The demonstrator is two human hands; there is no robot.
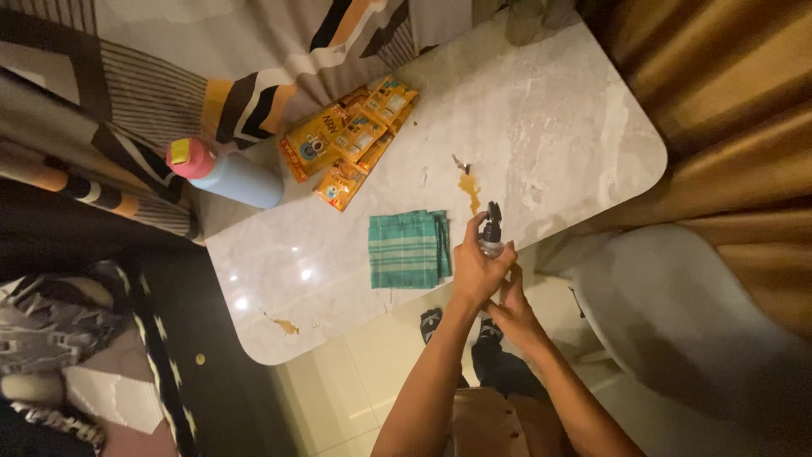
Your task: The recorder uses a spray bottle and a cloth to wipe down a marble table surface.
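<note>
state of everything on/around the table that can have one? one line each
spray bottle: upright, gripped in both hands, nozzle toward table
left hand: closed around the bottle
right hand: at the bottle's base
green cloth: folded, flat
water bottle: lying on its side, cap closed
orange sachets: sealed, overlapping pile
marble table: brown spills

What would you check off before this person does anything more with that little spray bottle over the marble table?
1. Bottle held firmly: ok. The left hand wraps the spray bottle, and the right hand supports it from below.
2. Nozzle aimed at the brown spill: cannot tell; the black spray head is too small to read its direction.
3. Cloth within reach: ok. The folded green cloth lies beside the hands.
4. Cloth clear of the spill: ok; they lie apart.
5. Orange packets away from the spill: ok, apart on the table.
6. Second brown stain near the table's edge: not ok, still there.
</note>
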